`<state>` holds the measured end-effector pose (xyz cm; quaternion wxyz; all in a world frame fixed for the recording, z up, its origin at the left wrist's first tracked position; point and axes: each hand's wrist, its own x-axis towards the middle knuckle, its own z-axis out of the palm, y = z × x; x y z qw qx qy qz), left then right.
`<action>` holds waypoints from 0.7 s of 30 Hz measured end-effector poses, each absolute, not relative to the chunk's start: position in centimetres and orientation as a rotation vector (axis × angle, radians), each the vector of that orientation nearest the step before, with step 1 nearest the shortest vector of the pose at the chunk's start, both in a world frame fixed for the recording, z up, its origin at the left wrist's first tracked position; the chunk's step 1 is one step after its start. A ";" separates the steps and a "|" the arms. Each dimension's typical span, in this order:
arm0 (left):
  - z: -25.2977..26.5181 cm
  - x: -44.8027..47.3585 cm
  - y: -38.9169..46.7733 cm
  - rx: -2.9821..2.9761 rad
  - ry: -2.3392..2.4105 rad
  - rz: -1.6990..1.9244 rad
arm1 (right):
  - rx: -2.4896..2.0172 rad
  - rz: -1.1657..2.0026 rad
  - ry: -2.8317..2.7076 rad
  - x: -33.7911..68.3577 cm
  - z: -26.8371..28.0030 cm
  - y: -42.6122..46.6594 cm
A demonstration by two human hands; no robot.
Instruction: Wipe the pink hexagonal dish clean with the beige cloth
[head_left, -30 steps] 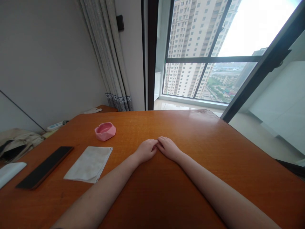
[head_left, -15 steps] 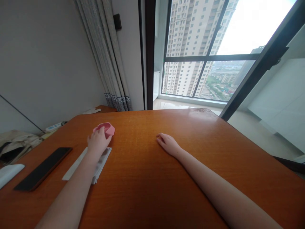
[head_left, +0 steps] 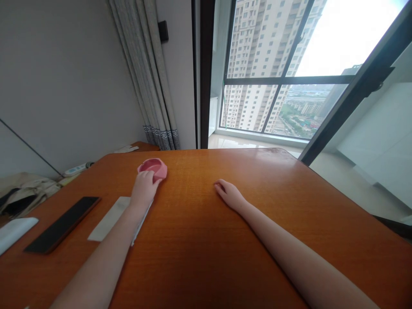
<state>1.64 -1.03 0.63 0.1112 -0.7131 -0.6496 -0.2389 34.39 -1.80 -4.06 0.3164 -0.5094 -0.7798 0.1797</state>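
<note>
A small pink faceted bowl [head_left: 160, 168] is at the far left part of the wooden table, its hollow facing up and towards me. My left hand [head_left: 145, 185] grips its near rim, thumb on the right side and fingers over the edge. Whether the bowl's base touches the table I cannot tell. Under my left wrist lie a pale sheet [head_left: 111, 219] and a folded white cloth or paper, mostly covered by the forearm. My right hand [head_left: 230, 194] rests on the table right of the middle, fingers loosely curled with nothing seen in them.
The brown wooden table [head_left: 199, 257] spreads across the front. A long black slab [head_left: 62, 225] and a white rounded object [head_left: 16, 231] lie at left. Beyond them are a power strip [head_left: 75, 170] and crumpled cloth [head_left: 28, 193]. A curtain [head_left: 144, 73] hangs behind.
My left hand has moved right and slightly away from me with the pink bowl, uncovering more of the pale sheet. My right hand has stayed in place. The view has shifted slightly.
</note>
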 end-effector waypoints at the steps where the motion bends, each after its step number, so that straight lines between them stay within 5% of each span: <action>1: 0.9 3.2 -1.5 -2.150 -1.831 -0.742 | -1.349 0.505 -1.992 34.4 -4.2 -1.7; 9: -0.8 14.2 -5.7 -2.719 -1.435 -0.878 | -1.327 0.605 -1.843 34.7 -4.4 -1.4; 21: -1.4 15.6 -4.2 -2.809 -1.420 -0.908 | -1.333 0.530 -1.901 34.5 -4.2 -1.3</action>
